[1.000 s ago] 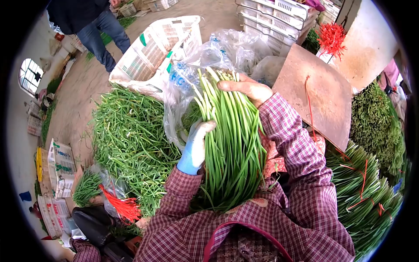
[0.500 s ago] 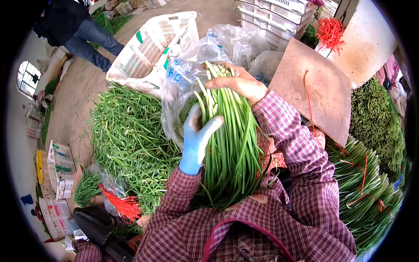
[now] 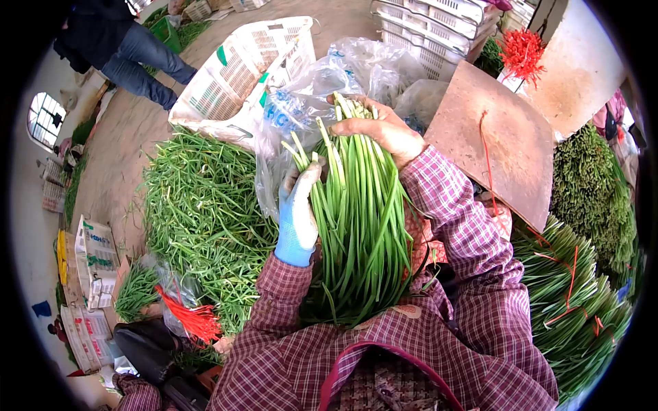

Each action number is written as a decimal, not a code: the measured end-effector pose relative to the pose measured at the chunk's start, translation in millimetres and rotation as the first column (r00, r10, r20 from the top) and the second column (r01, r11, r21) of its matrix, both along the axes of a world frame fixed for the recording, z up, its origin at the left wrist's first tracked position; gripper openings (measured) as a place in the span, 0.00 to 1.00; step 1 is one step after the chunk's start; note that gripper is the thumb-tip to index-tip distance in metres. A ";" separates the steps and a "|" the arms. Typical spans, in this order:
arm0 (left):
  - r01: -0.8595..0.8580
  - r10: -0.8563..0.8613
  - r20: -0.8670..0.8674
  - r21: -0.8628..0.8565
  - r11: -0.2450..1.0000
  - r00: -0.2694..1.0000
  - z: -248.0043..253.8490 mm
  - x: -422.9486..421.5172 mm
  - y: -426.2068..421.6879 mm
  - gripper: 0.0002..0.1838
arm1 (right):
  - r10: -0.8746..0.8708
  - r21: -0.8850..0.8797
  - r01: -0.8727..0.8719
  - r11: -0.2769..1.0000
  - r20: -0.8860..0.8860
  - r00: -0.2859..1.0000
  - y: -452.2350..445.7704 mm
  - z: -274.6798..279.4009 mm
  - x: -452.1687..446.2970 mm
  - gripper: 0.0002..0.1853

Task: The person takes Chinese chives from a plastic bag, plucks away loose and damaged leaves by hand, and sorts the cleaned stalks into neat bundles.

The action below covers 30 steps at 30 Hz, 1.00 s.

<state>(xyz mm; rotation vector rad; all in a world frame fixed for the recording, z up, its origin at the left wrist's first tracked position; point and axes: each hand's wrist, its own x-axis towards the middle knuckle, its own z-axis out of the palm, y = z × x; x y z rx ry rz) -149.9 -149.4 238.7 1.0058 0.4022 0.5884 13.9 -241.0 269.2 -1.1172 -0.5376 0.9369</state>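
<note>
Apparently parting stalks (image 3: 300,152), pinched in left fingers (image 3: 305,181) beside the bunch (image 3: 360,219) clasped by right fingers (image 3: 363,127), next needing steadiness.

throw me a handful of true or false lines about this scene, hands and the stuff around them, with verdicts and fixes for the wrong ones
1. The right hand holds the bundle of green stalks near its pale ends. True.
2. The left hand is bare. False: it wears a blue and white glove.
3. The loose green pile lies to the right of the bundle. False: it lies to the left.
4. A red string shows against the brown board. True.
5. The open white crate is at the bottom right of the view. False: it is at the upper left, beyond the loose pile.
</note>
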 end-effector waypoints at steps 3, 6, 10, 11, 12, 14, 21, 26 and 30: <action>-0.008 0.008 0.006 0.035 0.999 1.000 4.0 -0.2 -0.7 0.19 | -0.030 -0.024 0.032 0.999 0.085 0.996 3.2 -0.3 0.2 0.29; 0.027 -0.038 0.096 0.119 0.993 0.995 0.9 5.6 11.3 0.14 | -0.024 -0.040 0.030 0.999 0.130 0.991 3.6 2.1 -2.4 0.29; -0.097 0.085 0.057 0.248 0.964 0.995 5.6 9.7 21.1 0.12 | -0.026 -0.043 0.036 0.998 0.199 0.980 6.4 0.4 -2.7 0.29; -0.120 0.104 0.070 0.294 0.948 0.992 4.0 13.0 25.2 0.14 | -0.026 -0.042 0.035 0.998 0.199 0.980 6.7 0.7 -2.9 0.29; -0.121 0.105 0.069 0.294 0.948 0.992 10.6 14.2 24.7 0.14 | -0.011 -0.046 0.021 0.999 0.205 0.979 7.1 2.5 -4.1 0.29; -0.039 0.072 -0.083 0.342 0.939 0.994 27.7 14.3 21.0 0.17 | 0.006 -0.051 0.004 0.999 0.209 0.978 9.7 1.8 -5.5 0.28; -0.111 0.124 -0.034 0.260 0.959 0.992 19.6 12.3 38.4 0.15 | 0.015 -0.035 -0.006 0.999 0.243 0.970 5.7 3.8 -6.2 0.28; 0.055 -0.035 -0.080 0.268 0.962 0.996 12.1 -3.8 47.4 0.20 | 0.008 -0.020 -0.006 1.000 0.094 0.996 6.1 -4.8 -0.9 0.27; 0.197 -0.099 -0.248 0.407 0.892 0.964 23.7 2.1 23.7 0.15 | 0.006 -0.016 -0.003 1.000 0.201 0.980 12.0 -4.4 -4.4 0.28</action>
